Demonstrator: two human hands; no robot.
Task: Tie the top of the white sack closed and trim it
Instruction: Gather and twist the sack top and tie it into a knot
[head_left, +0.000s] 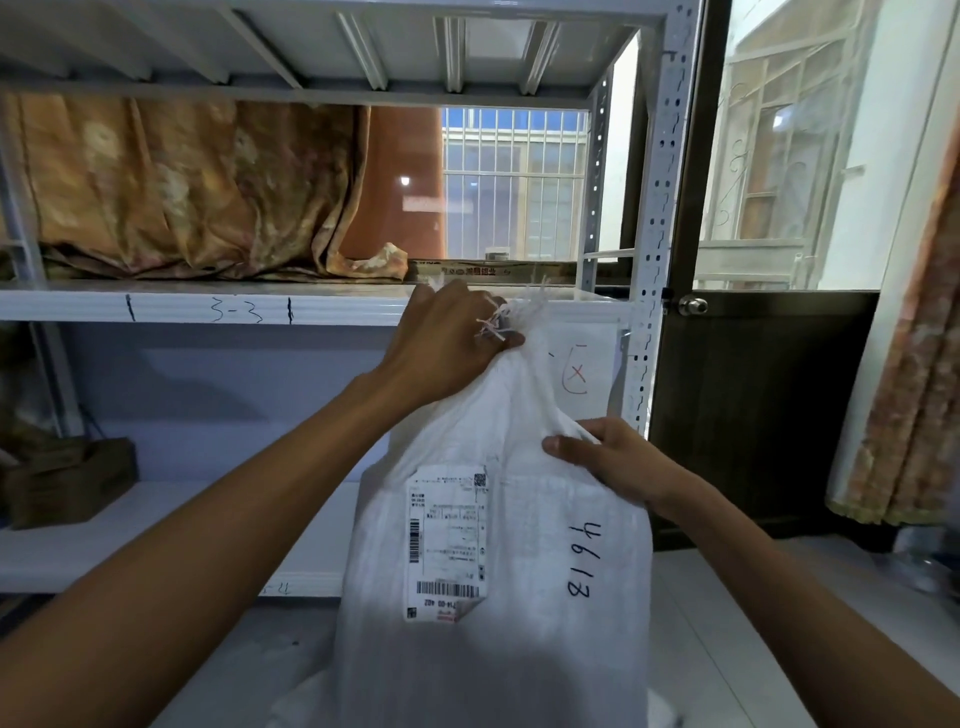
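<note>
White sack (498, 519) neck clenched in left hand (441, 353).

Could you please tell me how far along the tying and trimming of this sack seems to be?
Done: the white sack has its mouth bunched into a neck. In hand: the left hand grips that neck, while the right hand pinches the sack's shoulder. Left: no knot or cutting tool shows, and the frayed threads remain untrimmed.
</note>
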